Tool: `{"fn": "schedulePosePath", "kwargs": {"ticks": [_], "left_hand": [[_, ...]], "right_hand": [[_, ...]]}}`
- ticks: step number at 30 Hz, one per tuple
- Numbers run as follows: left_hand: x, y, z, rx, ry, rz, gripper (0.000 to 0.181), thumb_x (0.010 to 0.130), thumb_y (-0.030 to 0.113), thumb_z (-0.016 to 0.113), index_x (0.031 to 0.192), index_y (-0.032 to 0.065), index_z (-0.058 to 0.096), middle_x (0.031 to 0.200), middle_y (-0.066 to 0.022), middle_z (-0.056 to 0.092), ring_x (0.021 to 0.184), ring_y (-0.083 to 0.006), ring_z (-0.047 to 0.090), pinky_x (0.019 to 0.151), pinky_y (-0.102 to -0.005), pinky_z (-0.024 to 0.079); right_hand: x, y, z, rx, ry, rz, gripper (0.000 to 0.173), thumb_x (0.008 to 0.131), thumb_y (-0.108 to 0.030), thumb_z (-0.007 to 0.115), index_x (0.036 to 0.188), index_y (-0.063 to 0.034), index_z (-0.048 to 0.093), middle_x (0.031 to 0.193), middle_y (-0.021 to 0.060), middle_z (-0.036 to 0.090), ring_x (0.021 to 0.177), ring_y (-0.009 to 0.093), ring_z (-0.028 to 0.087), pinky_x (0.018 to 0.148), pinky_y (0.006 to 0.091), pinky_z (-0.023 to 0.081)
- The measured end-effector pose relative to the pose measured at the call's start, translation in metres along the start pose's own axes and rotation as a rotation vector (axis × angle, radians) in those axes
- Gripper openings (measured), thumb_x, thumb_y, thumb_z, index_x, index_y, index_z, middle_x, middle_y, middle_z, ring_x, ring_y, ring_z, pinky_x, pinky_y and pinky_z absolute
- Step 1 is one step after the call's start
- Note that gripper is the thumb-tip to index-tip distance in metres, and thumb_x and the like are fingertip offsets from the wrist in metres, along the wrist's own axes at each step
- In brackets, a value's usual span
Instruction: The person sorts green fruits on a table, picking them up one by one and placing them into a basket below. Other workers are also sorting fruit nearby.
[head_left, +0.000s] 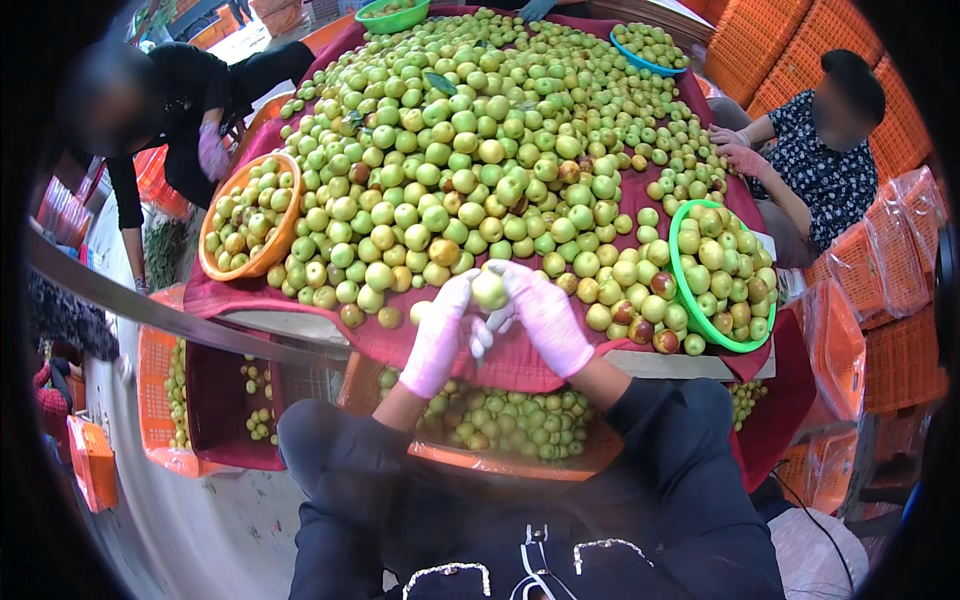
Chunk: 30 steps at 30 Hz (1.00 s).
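Note:
A pale green jujube fruit (489, 291) is held between the fingertips of both hands, just over the near edge of the cloth-covered table. My left hand (442, 337), in a pink and white glove, grips its left side. On its right, my right hand (541, 313), gloved alike, has thumb and fingers against the fruit. Beyond the hands lies a large heap of green fruit (450, 150), some with brown or red patches, on a dark red cloth (390, 337). Below the hands, an orange crate (510, 465) with green fruit stands between the knees.
An orange basket (294, 217) and a green basket (686, 300), both full of fruit, flank the heap. A blue basket (637, 61) and another green one (397, 21) stand farther off. Co-workers sit left and right; another's gloved hand is at the far edge. Orange crates are stacked at right.

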<state>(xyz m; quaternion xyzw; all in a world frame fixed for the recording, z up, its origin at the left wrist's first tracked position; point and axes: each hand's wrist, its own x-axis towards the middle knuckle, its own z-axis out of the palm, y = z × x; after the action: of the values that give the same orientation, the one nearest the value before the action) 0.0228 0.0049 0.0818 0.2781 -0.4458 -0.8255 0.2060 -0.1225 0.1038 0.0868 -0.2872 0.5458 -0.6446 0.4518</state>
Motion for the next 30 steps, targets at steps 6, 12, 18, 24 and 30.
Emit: {"fn": "schedulePosePath", "kwargs": {"ticks": [6,12,18,24,30], "left_hand": [[-0.003,0.002,-0.016,-0.071,-0.122,0.018,0.033,0.106,0.026,0.057,0.125,0.0005,0.061,0.093,-0.0072,0.067,0.06,-0.0133,0.057,0.054,-0.0257,0.046],[-0.007,0.016,-0.017,0.051,-0.062,-0.078,0.019,0.098,0.016,0.064,0.107,-0.0006,0.067,0.079,-0.0053,0.065,0.052,-0.0122,0.056,0.045,-0.0244,0.041],[-0.009,0.017,-0.014,0.082,-0.3,-0.263,0.024,0.096,0.009,0.06,0.116,-0.0036,0.066,0.079,-0.0085,0.067,0.055,-0.015,0.062,0.049,-0.0249,0.05],[-0.009,0.019,-0.015,0.319,-0.518,-0.31,0.028,0.097,0.015,0.063,0.117,-0.0032,0.072,0.077,-0.0079,0.071,0.057,-0.013,0.065,0.052,-0.0249,0.053],[0.006,0.012,-0.045,0.332,-0.406,-0.308,0.026,0.096,0.012,0.063,0.116,-0.0018,0.074,0.076,-0.0068,0.072,0.058,-0.0113,0.064,0.052,-0.0239,0.051]], "right_hand": [[-0.013,0.004,0.018,-0.418,-0.008,-0.318,0.028,0.101,-0.002,0.059,0.127,-0.0027,0.07,0.102,0.0068,0.069,0.087,0.013,0.069,0.078,0.029,0.056],[0.01,-0.009,0.012,-0.738,0.092,-0.618,0.028,0.095,-0.006,0.064,0.122,-0.0033,0.071,0.112,0.0167,0.069,0.107,0.034,0.067,0.095,0.0417,0.053],[0.098,-0.014,-0.002,-1.295,0.422,-0.657,0.059,0.097,-0.034,0.065,0.148,-0.0071,0.054,0.149,0.0174,0.051,0.138,0.037,0.046,0.118,0.0511,0.033],[0.145,0.017,0.051,-1.623,0.275,-0.62,0.059,0.103,-0.051,0.051,0.154,-0.0211,0.051,0.16,0.0084,0.046,0.155,0.037,0.026,0.127,0.063,0.008],[0.1,0.029,0.061,-1.558,0.011,-0.637,0.057,0.103,-0.045,0.055,0.154,-0.022,0.05,0.163,0.0109,0.041,0.153,0.031,0.034,0.128,0.0581,0.011]]}}
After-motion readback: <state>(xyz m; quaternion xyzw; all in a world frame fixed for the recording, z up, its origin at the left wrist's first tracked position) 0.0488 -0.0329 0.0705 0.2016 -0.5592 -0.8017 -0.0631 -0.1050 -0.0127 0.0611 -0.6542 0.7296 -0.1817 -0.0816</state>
